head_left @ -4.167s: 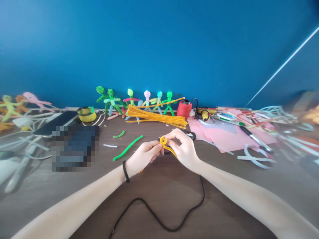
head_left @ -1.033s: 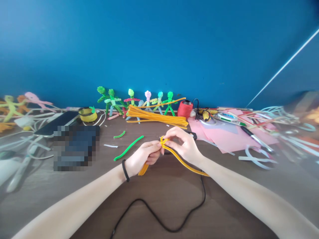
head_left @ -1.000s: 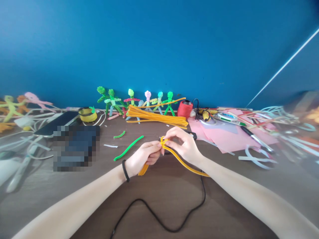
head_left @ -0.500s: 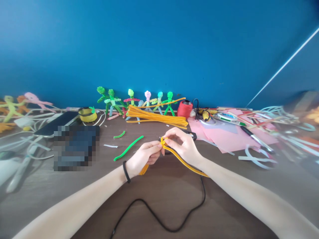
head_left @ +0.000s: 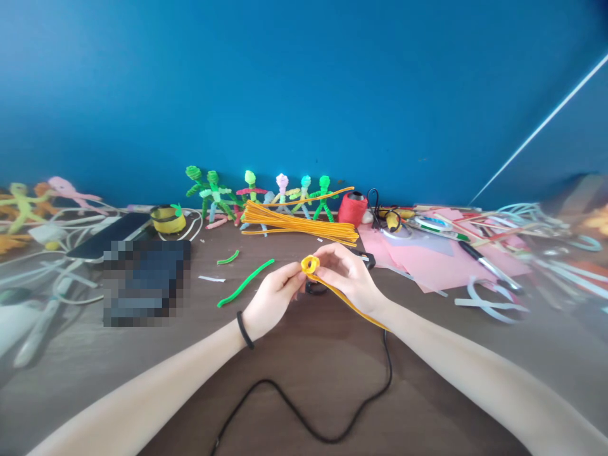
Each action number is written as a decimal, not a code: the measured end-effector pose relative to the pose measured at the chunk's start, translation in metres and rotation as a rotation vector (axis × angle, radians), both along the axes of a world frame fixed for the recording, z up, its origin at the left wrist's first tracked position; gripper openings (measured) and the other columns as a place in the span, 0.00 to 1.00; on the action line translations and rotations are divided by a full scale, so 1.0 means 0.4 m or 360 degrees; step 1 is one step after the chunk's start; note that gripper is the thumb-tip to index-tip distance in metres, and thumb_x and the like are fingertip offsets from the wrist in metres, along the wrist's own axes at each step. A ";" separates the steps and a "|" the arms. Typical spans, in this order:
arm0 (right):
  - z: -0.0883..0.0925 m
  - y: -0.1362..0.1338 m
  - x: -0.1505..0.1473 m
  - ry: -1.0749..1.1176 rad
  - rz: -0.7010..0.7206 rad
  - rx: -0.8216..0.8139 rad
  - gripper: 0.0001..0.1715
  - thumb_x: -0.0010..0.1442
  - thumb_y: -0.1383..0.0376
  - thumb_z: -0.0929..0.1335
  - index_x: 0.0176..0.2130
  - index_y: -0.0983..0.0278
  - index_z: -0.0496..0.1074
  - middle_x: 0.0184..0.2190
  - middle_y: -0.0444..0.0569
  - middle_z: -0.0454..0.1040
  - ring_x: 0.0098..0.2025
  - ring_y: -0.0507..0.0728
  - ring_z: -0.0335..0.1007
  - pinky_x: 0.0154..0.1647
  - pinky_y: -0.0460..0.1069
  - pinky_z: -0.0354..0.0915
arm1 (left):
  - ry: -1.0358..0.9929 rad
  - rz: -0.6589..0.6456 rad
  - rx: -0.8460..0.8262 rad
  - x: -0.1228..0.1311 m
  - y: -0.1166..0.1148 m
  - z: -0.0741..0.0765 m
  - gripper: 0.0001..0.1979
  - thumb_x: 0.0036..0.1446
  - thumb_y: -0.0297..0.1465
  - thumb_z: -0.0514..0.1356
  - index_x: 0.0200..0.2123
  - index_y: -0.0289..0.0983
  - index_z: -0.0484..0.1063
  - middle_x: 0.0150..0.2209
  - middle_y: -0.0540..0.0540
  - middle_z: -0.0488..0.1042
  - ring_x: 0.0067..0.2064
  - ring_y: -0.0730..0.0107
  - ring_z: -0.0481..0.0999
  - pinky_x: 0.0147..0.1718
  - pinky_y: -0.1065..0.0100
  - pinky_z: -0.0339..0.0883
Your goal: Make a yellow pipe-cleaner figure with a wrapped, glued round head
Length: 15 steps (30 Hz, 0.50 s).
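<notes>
Both hands meet above the middle of the brown table. My left hand and my right hand pinch an orange pipe cleaner, which forms a small round loop between the fingertips. Its free tail runs down to the right along my right wrist. A black band sits on my left wrist. A green pipe cleaner lies just left of my left hand, with a shorter green piece beyond it.
A bundle of orange pipe cleaners lies behind the hands, before a row of pipe-cleaner figures at the blue wall. A red thread spool, pink paper, pens and scraps fill the right. A black cable curls near me. A phone lies left.
The pipe cleaner's twisted end has become a clear round loop, raised slightly between my fingertips. The stub that hung below my left hand no longer shows. Both hands have stayed in place.
</notes>
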State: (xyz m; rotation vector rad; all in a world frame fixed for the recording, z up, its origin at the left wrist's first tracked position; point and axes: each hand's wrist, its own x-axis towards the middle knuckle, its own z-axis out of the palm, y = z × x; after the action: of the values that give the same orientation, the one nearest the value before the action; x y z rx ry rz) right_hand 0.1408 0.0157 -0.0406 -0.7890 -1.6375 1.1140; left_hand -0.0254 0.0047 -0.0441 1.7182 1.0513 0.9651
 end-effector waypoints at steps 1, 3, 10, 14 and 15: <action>0.000 0.000 0.000 0.0004 0.0013 0.0030 0.14 0.52 0.61 0.68 0.39 0.62 0.65 0.34 0.47 0.69 0.36 0.53 0.67 0.39 0.50 0.64 | 0.0085 0.0037 0.0099 -0.001 0.000 0.001 0.13 0.57 0.35 0.48 0.23 0.36 0.60 0.22 0.53 0.60 0.24 0.77 0.59 0.25 0.73 0.54; 0.002 -0.001 0.001 -0.0037 0.0037 0.0100 0.16 0.52 0.61 0.68 0.42 0.61 0.65 0.36 0.48 0.69 0.37 0.53 0.66 0.39 0.50 0.65 | 0.0202 0.0077 0.0261 -0.004 0.001 0.005 0.13 0.57 0.33 0.47 0.22 0.36 0.59 0.22 0.52 0.60 0.26 0.76 0.60 0.27 0.73 0.55; 0.010 0.000 0.003 -0.0221 -0.0013 0.0289 0.14 0.51 0.64 0.68 0.41 0.62 0.68 0.35 0.47 0.69 0.36 0.53 0.67 0.38 0.49 0.65 | 0.0342 0.0032 0.0464 -0.005 0.000 0.011 0.12 0.57 0.30 0.48 0.22 0.36 0.58 0.24 0.52 0.62 0.27 0.76 0.62 0.28 0.73 0.56; 0.007 -0.002 0.000 -0.0197 -0.0046 0.0351 0.10 0.52 0.64 0.68 0.37 0.63 0.68 0.33 0.48 0.70 0.37 0.54 0.68 0.38 0.49 0.66 | 0.0340 0.0031 0.0488 -0.005 -0.002 0.010 0.12 0.57 0.30 0.48 0.21 0.36 0.59 0.24 0.52 0.62 0.27 0.76 0.62 0.28 0.73 0.56; 0.005 -0.003 -0.001 -0.0188 -0.0059 0.0382 0.09 0.52 0.64 0.68 0.36 0.63 0.68 0.33 0.48 0.70 0.37 0.54 0.68 0.38 0.49 0.66 | 0.0340 0.0036 0.0487 -0.005 -0.003 0.011 0.12 0.57 0.30 0.48 0.21 0.36 0.59 0.24 0.52 0.62 0.27 0.76 0.62 0.28 0.74 0.56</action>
State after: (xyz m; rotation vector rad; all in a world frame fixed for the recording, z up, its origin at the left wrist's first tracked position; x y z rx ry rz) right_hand 0.1404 0.0146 -0.0384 -0.7358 -1.8081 0.8387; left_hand -0.0273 0.0037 -0.0398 2.1017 1.1043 1.0136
